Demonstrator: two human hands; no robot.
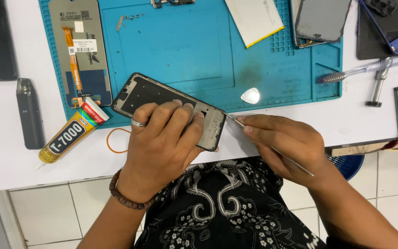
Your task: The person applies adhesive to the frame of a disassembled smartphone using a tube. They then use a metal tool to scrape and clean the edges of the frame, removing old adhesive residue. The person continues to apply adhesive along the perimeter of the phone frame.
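Patterned dark fabric (226, 207) is being seen nearest, below both hands. By the left hand (160, 147) a black phone frame (162, 99) is being pinned against the counter (5, 157) edge, half over the blue mat (199, 50), fingers clamped across its lower end. In the right hand (284, 145) a thin metal pry tool (238, 122) is being pinched, its tip being pressed at the frame's corner. Judged from this, the tip is best being kept shallow and flat, with the frame being held steady. A glue tube (72, 131) is lying just beside.

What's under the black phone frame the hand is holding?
Under the phone frame lie the blue mat and white table. The left hand covers its near end.
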